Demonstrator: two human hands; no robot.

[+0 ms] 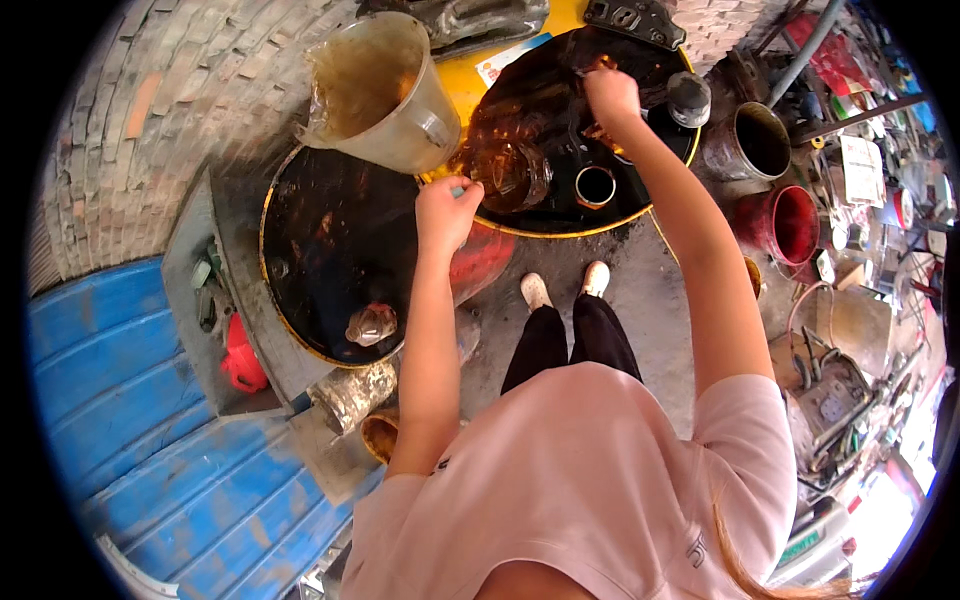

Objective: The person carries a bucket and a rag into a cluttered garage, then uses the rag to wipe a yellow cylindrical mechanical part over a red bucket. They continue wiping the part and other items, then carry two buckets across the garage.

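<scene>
My left hand (445, 214) is curled in a pinch, with a small pale-blue item (457, 192) showing between thumb and fingers. Beside its fingertips is a clear plastic container (517, 178) with amber liquid, on a black, oil-wet drum top (555, 214). Above this hand stands a large translucent plastic bucket (427, 131), brown-stained inside. My right hand (613, 96) reaches over the far part of the same drum top, its fingers bent; whether they grip anything is hidden. A round opening with a metal rim (595, 186) lies below it. A dirty grey cylindrical part (688, 100) sits to its right.
A second oily drum (337, 255) at left carries a clear plastic bottle (371, 324). Metal parts (637, 22) lie at the back. An open grimy can (757, 142) and a red bucket (791, 225) stand right. A grey bin (247, 300) stands left.
</scene>
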